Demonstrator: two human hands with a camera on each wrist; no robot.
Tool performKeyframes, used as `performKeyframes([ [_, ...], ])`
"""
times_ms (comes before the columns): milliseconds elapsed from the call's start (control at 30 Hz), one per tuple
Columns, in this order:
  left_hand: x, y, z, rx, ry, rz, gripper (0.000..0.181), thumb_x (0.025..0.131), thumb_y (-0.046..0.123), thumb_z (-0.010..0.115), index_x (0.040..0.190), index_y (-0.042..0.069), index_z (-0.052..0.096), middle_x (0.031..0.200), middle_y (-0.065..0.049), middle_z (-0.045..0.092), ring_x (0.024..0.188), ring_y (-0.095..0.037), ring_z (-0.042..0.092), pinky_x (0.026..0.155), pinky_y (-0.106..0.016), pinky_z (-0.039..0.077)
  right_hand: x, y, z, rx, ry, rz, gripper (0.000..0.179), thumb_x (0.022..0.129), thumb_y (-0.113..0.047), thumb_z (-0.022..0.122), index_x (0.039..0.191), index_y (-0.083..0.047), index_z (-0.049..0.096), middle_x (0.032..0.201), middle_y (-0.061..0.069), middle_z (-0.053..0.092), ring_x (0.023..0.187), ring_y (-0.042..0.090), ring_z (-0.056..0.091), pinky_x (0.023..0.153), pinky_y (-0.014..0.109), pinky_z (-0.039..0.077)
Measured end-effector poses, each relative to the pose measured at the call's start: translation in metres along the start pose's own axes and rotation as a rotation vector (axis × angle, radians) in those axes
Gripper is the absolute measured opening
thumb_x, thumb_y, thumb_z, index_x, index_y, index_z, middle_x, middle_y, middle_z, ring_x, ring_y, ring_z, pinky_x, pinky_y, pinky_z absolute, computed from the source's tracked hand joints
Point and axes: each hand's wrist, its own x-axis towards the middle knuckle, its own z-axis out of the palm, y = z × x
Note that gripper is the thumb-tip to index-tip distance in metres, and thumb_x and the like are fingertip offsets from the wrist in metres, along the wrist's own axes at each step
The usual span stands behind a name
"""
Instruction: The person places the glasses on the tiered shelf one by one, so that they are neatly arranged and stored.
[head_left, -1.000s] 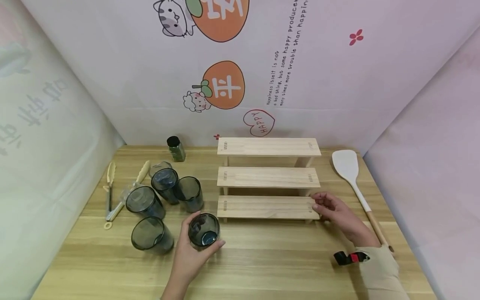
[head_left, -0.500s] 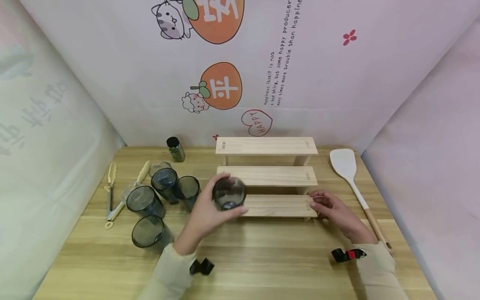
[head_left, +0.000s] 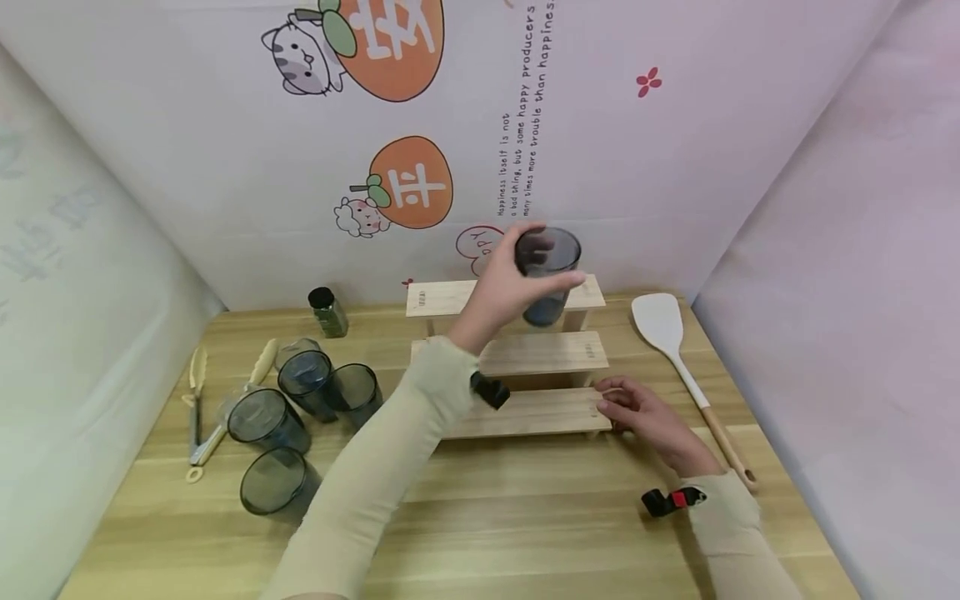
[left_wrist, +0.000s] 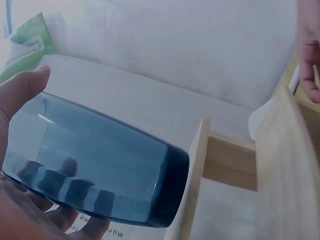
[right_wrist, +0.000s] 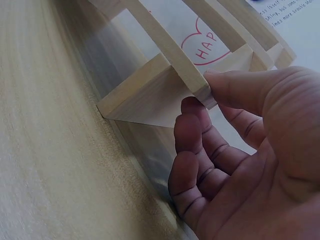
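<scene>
Smoked glass hangs tilted in front of the top board of the wooden rack, toward that board's right end, with the left hand wrapped round it, thumb on one side and fingers on the other. The right hand pinches the right end of the lowest board. As far as shows, things look at an early stage: this one glass is up off the bench, no glass is seen set down on the rack, though the left sleeve covers part of it, and four more dark glasses stand bunched toward the bench's left edge, beside the tongs. Only the head view gives that group, the jar near the back left corner and the whole spatula along the right edge. The left wrist view adds the glass's thick, dark base and the fingers seen through its wall; whether the base touches wood I cannot fairly tell. The right wrist view shows what the head view hides: fingertips tucked under the board's end, thumb against it above.
</scene>
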Motion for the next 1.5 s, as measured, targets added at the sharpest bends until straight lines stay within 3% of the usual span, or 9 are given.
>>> performKeyframes([
  [200,0.045,0.001,0.026,-0.011,0.004,-0.027,0.086,0.075,0.043,0.090,0.146,0.027,0.044,0.129,0.009,0.056,0.120,-0.012,0.054,0.092,-0.030,0.049,0.006,0.006,-0.001,0.002,0.001,-0.004,0.045,0.102,-0.029,0.064,0.137,-0.005,0.051,0.122,0.020,0.063,0.088,0.026,0.060,0.073,0.036,0.053],
  [367,0.063,-0.004,0.041,-0.005,-0.038,-0.064,0.086,0.076,0.042,0.090,0.147,0.029,0.042,0.129,0.012,0.054,0.121,-0.011,0.053,0.091,-0.028,0.049,0.007,0.008,-0.002,0.003,-0.002,-0.002,0.045,0.102,-0.031,0.064,0.138,-0.007,0.050,0.125,0.019,0.062,0.093,0.028,0.060,0.075,0.037,0.053],
  [533,0.070,-0.010,0.053,0.002,-0.067,-0.066,0.087,0.078,0.041,0.089,0.148,0.028,0.041,0.129,0.012,0.053,0.123,-0.011,0.051,0.091,-0.028,0.049,0.006,0.008,-0.004,0.008,-0.002,0.005,0.045,0.103,-0.032,0.064,0.138,-0.008,0.050,0.126,0.019,0.061,0.096,0.029,0.060,0.075,0.038,0.053],
  [833,0.073,-0.015,0.051,0.013,-0.054,-0.060,0.091,0.078,0.043,0.088,0.152,0.026,0.038,0.131,0.012,0.053,0.127,-0.015,0.051,0.094,-0.030,0.047,0.009,0.006,-0.003,0.024,-0.020,-0.004,0.044,0.104,-0.028,0.062,0.139,-0.005,0.050,0.123,0.020,0.060,0.088,0.025,0.058,0.073,0.036,0.052],
  [1000,0.071,-0.017,0.051,0.066,-0.051,-0.062,0.102,0.077,0.051,0.087,0.157,0.030,0.027,0.141,0.009,0.046,0.127,-0.012,0.048,0.099,-0.033,0.045,0.008,0.007,-0.004,0.017,-0.007,0.003,0.044,0.104,-0.027,0.062,0.139,-0.004,0.050,0.124,0.019,0.060,0.093,0.026,0.059,0.074,0.036,0.053],
  [1133,0.057,-0.018,0.043,0.089,0.008,-0.047,0.104,0.077,0.058,0.083,0.158,0.035,0.021,0.152,0.008,0.038,0.134,-0.006,0.039,0.106,-0.036,0.040,0.008,0.007,-0.001,0.007,-0.004,0.013,0.042,0.103,-0.027,0.063,0.138,-0.006,0.051,0.124,0.018,0.061,0.094,0.026,0.059,0.075,0.036,0.054],
  [1267,0.027,-0.022,0.027,0.087,0.101,0.036,0.091,0.085,0.058,0.077,0.156,0.030,0.027,0.154,0.008,0.037,0.139,-0.004,0.033,0.111,-0.033,0.034,0.006,0.006,0.000,-0.013,-0.002,0.007,0.043,0.104,-0.028,0.061,0.139,-0.005,0.049,0.127,0.019,0.059,0.097,0.028,0.059,0.076,0.036,0.053],
  [1400,-0.022,-0.030,-0.001,0.046,0.189,0.168,0.070,0.095,0.040,0.073,0.151,0.018,0.037,0.147,0.004,0.046,0.137,-0.015,0.041,0.111,-0.035,0.035,0.006,0.003,0.002,-0.036,0.007,0.005,0.045,0.104,-0.030,0.061,0.140,-0.005,0.048,0.130,0.020,0.057,0.100,0.028,0.059,0.077,0.036,0.053],
  [1500,-0.068,-0.037,-0.030,0.073,0.234,0.196,0.060,0.097,0.033,0.072,0.146,0.013,0.044,0.144,0.002,0.050,0.134,-0.021,0.044,0.110,-0.043,0.037,0.007,0.003,0.004,-0.054,0.013,-0.005,0.044,0.104,-0.029,0.061,0.139,-0.005,0.050,0.129,0.020,0.057,0.103,0.027,0.058,0.077,0.036,0.053],
])
